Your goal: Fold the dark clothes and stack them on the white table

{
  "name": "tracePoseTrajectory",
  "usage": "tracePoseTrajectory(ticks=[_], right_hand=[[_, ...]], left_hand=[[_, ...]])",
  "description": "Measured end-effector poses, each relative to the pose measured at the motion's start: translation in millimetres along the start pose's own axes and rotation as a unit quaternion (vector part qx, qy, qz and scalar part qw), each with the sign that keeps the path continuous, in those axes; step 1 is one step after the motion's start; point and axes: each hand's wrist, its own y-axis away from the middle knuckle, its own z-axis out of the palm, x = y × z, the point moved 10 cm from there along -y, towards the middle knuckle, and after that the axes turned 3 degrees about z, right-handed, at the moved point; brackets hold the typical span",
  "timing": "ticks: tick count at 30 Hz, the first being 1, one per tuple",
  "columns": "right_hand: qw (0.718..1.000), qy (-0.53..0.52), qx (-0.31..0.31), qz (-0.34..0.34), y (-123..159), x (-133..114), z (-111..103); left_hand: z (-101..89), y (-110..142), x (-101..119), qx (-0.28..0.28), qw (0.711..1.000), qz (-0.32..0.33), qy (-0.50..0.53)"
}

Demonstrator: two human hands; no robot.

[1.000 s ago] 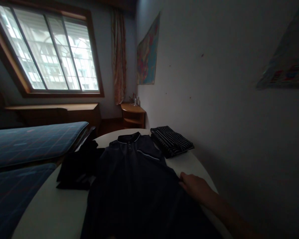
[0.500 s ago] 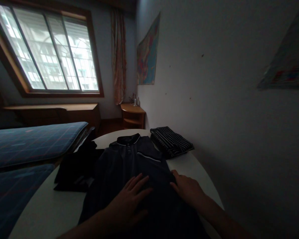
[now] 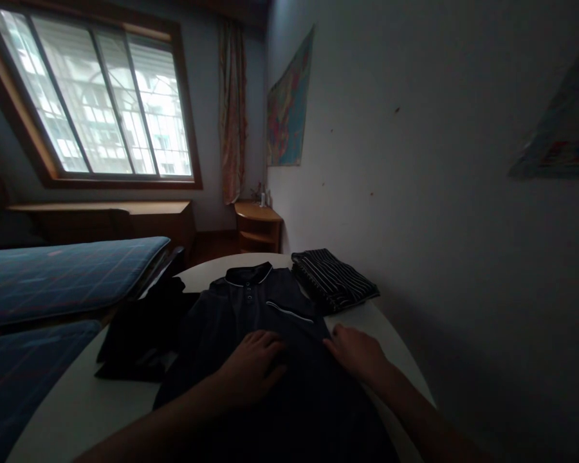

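Observation:
A dark navy polo shirt (image 3: 302, 373) lies front up on the round white table, its collar and buttons at the far end and a white-trimmed pocket on its right chest. My left hand (image 3: 255, 363) rests on the middle of the shirt, fingers bent and thumb apart from them. At the shirt's right edge, my right hand (image 3: 359, 350) touches the cloth with its thumb, and its fingers curl toward the tabletop. Neither hand shows cloth clearly pinched, though the dim light hides the fingertips.
The white table (image 3: 77, 408) also carries a folded black striped garment (image 3: 335, 276) at back right and a black garment heap (image 3: 145, 331) at left. A blue plaid mattress (image 3: 62, 273) stands left of the table. The wall (image 3: 463, 244) runs close along the right.
My left hand has drawn its spread fingers in and shifted slightly left. My right hand has moved a little left and away from me along the shirt's edge.

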Motion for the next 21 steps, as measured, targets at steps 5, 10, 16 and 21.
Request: tracePoseTrajectory(ticks=[5, 10, 16, 21], right_hand=[[0.998, -0.038, 0.043, 0.034, -29.5, -3.2, 1.5], [0.992, -0.084, 0.086, 0.023, -38.3, -2.5, 8.5], [0.989, -0.121, 0.085, 0.022, -44.0, 1.4, 14.5], [0.968, -0.218, 0.114, -0.038, -43.0, -13.3, 6.6]], left_hand=[[-4.9, -62.8, -41.0, 0.036, 0.997, -0.049, -0.053], [-4.0, -118.7, -64.3, 0.044, 0.994, -0.078, -0.064], [9.1, -164.1, -82.1, 0.042, 0.989, -0.132, -0.059], [7.7, -181.5, -102.3, 0.068, 0.973, -0.213, -0.051]])
